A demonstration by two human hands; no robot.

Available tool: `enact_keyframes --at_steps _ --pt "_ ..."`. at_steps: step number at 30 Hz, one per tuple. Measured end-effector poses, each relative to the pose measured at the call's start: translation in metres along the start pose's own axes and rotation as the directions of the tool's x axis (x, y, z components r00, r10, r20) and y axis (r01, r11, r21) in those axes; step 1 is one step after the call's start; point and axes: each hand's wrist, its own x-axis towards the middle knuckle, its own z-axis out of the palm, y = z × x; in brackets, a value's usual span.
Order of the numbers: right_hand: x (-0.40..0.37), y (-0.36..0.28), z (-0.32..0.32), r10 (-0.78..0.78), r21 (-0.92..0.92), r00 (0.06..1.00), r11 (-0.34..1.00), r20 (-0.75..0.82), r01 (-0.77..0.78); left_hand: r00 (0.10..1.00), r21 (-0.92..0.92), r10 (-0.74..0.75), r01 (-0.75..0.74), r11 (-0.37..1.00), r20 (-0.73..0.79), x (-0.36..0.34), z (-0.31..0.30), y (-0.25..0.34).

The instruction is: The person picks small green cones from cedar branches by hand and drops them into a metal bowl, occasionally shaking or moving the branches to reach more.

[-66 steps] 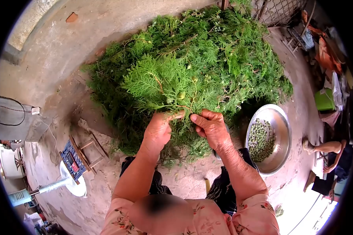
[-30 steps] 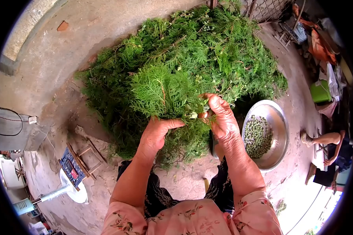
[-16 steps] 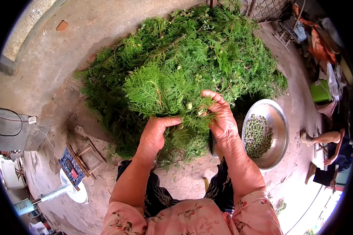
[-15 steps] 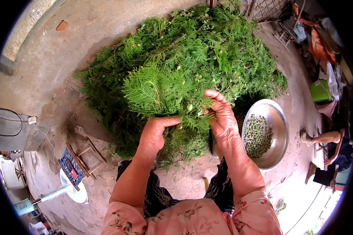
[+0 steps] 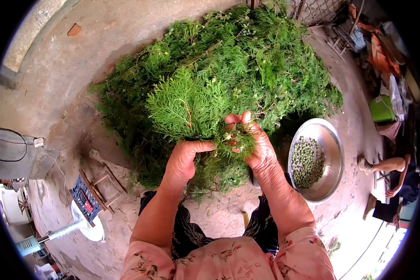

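A leafy green conifer sprig [image 5: 186, 105], with flat scaly fronds, is gripped in my left hand [image 5: 184, 156], the thumb pressed across its base. My right hand [image 5: 260, 147] is closed around the sprig's right-hand end, its fingers curled in among the foliage. A small pale green cone [image 5: 227, 136] shows between the two hands. Behind and below them spreads a large heap of cut conifer branches [image 5: 275, 60]. To the right of my right hand stands a metal basin [image 5: 330, 179] holding many small green cones [image 5: 305, 163].
At the left are a small wooden stool [image 5: 108, 189] and a fan with a white round base [image 5: 94, 231]. A seated person's leg [image 5: 389, 164] shows at the far right. Behind it lie a green container [image 5: 381, 108] and piled bags [image 5: 382, 56].
My right hand has moved a little left and its fingers have curled inward over the sprig's end, bunching the foliage. My left hand keeps its place and hold.
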Motion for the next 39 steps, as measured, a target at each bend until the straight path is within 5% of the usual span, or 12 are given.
enact_keyframes --at_steps 9,12,13,14,16,18,19,23,25,29,34,39 --pt "-0.007 -0.002 0.008 -0.095 -0.185 0.991 0.980 -0.092 0.077 0.994 0.061 -0.098 0.095 0.994 0.052 0.005 -0.020 -0.012" --pt "-0.009 -0.005 0.014 -0.171 -0.237 0.945 0.966 -0.278 0.106 0.983 0.238 0.076 -0.114 0.965 0.164 0.004 -0.028 -0.022" --pt "0.000 -0.004 0.000 -0.297 -0.381 0.878 0.913 -0.374 0.147 0.958 0.379 0.195 -0.264 0.887 0.209 0.002 -0.030 -0.023" --pt "0.003 -0.015 -0.015 -0.300 -0.322 0.885 0.928 -0.355 0.186 0.914 0.501 0.301 -0.402 0.767 0.272 0.001 -0.031 -0.024" --pt "0.006 -0.034 -0.026 -0.341 -0.032 0.927 0.940 -0.158 0.340 0.940 0.477 0.285 -0.341 0.810 0.187 0.002 -0.031 -0.023" --pt "0.000 -0.039 -0.013 -0.419 -0.035 0.880 0.906 -0.223 0.422 0.972 0.411 0.236 -0.220 0.885 0.011 0.001 -0.032 -0.023" --pt "-0.002 -0.041 -0.009 -0.419 -0.052 0.883 0.907 -0.212 0.418 0.934 0.592 0.342 -0.334 0.733 0.103 -0.001 -0.028 -0.019" --pt "-0.008 -0.036 -0.008 -0.340 -0.101 0.932 0.939 -0.126 0.329 0.979 0.283 0.202 -0.186 0.941 -0.029 0.004 -0.023 -0.017" --pt "-0.007 -0.029 -0.008 -0.310 -0.126 0.945 0.946 -0.103 0.297 0.978 0.061 -0.009 0.023 0.998 -0.206 0.001 -0.012 -0.010" --pt "-0.014 -0.014 0.010 -0.269 -0.257 0.961 0.935 -0.059 0.245 0.948 0.053 0.206 -0.199 0.979 -0.245 0.002 0.006 -0.011" --pt "-0.014 0.001 0.018 -0.321 -0.484 0.945 0.839 -0.069 0.249 0.987 0.142 0.077 -0.057 0.988 -0.142 0.006 -0.005 -0.016" --pt "-0.009 0.012 0.018 -0.488 -0.716 0.872 0.592 0.048 0.370 0.997 0.120 0.027 -0.019 0.993 -0.071 0.004 -0.004 -0.014"
